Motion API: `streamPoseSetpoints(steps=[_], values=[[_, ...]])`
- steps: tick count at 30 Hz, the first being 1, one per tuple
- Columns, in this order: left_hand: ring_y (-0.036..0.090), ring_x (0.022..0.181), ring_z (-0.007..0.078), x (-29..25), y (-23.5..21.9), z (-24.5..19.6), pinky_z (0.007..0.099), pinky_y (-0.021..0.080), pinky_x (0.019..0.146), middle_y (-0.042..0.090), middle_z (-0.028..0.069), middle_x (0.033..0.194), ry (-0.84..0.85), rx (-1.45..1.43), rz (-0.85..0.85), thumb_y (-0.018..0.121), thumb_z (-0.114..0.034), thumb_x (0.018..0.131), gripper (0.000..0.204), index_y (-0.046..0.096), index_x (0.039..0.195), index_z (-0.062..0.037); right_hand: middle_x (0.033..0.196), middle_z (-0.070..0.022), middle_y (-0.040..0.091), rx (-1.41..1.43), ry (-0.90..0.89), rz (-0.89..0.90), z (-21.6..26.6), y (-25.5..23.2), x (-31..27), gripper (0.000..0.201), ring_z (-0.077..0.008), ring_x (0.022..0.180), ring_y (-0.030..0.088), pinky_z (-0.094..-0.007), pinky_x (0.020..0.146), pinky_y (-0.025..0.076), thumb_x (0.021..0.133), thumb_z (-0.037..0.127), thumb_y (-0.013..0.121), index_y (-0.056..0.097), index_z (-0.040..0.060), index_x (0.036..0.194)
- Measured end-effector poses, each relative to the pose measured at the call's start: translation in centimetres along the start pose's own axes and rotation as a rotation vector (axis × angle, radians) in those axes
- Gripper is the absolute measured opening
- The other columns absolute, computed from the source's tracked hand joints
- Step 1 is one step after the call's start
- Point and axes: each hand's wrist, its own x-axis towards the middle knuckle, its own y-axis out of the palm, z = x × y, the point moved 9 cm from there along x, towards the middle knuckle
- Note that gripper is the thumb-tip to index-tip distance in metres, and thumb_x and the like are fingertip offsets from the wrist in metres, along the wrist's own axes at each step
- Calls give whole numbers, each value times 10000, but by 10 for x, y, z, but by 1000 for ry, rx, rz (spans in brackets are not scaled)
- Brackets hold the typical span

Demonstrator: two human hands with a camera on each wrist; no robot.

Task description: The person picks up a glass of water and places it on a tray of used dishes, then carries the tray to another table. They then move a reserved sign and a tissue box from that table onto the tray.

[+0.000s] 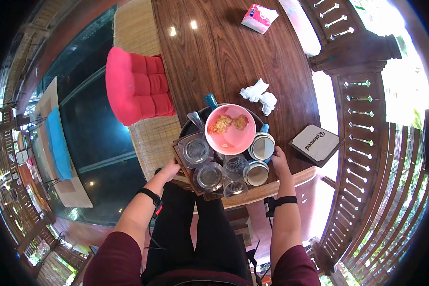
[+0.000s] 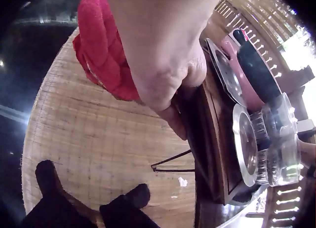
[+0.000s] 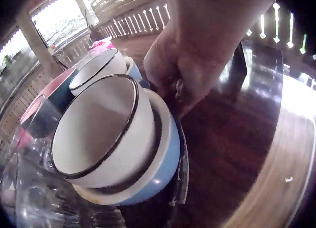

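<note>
A dark round tray [image 1: 190, 127] bears a wooden tray [image 1: 189, 180] at its left and a load of dishes. My left hand [image 1: 169, 170] grips the wooden tray's left side, with fingers curled under the edge in the left wrist view. At the right rim, beside the mugs, my right hand [image 1: 280, 162] holds the dark tray; its fingertips are partly hidden. On top sits a pink-lined bowl [image 1: 219, 144] with a teal handle and food scraps. White cups [image 3: 98, 134] nest in blue mugs [image 3: 170, 161]. Clear glasses [image 1: 236, 166] and round silvery dishes [image 1: 209, 177] stand in front.
Crumpled tissues [image 1: 255, 90] and a pink tissue pack [image 1: 260, 18] lie on the wooden table [image 1: 200, 62]. A "Reserved" sign [image 1: 315, 143] is at right. Left are a red cushion [image 1: 138, 88] and woven mat [image 2: 98, 134]. A wooden railing [image 1: 357, 105] runs along the right.
</note>
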Motion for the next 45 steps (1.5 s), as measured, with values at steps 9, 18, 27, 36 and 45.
streamPoseSetpoints(steps=[9, 18, 27, 36, 45], values=[[559, 764, 241, -17, 2, -26, 333, 483, 541, 535, 109, 921, 10, -22, -17, 432, 15, 726, 330, 424, 1054, -21, 780, -44, 500, 584, 76, -72, 9, 22, -14, 154, -136, 746, 476, -272, 697, 391, 813, 108, 340, 476, 44, 841], [564, 739, 242, -12, -4, -22, 345, 489, 552, 536, 119, 910, 66, -15, -29, 450, 19, 721, 304, 442, 1024, 2, 829, -70, 568, 474, 231, -171, -6, 24, -15, 268, -149, 719, 539, -282, 666, 436, 810, 213, 393, 543, 19, 918], [524, 871, 269, -1, -9, -3, 361, 493, 620, 485, 138, 1027, 81, 54, 40, 400, 72, 719, 409, 354, 1114, -25, 845, -78, 572, 473, 246, -259, -7, 27, -28, 287, -160, 716, 556, -289, 627, 452, 804, 238, 405, 553, 20, 918], [545, 820, 234, -33, -21, -6, 331, 490, 588, 498, 127, 990, 47, -26, -22, 430, 54, 721, 380, 370, 1088, -26, 968, -60, 551, 553, 203, -170, 24, 64, -57, 417, -169, 859, 523, -302, 763, 418, 855, 385, 317, 502, 54, 1028], [550, 831, 261, -87, -87, 7, 353, 509, 609, 483, 141, 1024, 72, -75, -66, 381, 81, 722, 412, 333, 1116, -28, 965, -83, 550, 599, 72, 49, 68, 140, -100, 457, -160, 866, 529, -291, 772, 419, 874, 380, 253, 499, 24, 1024]])
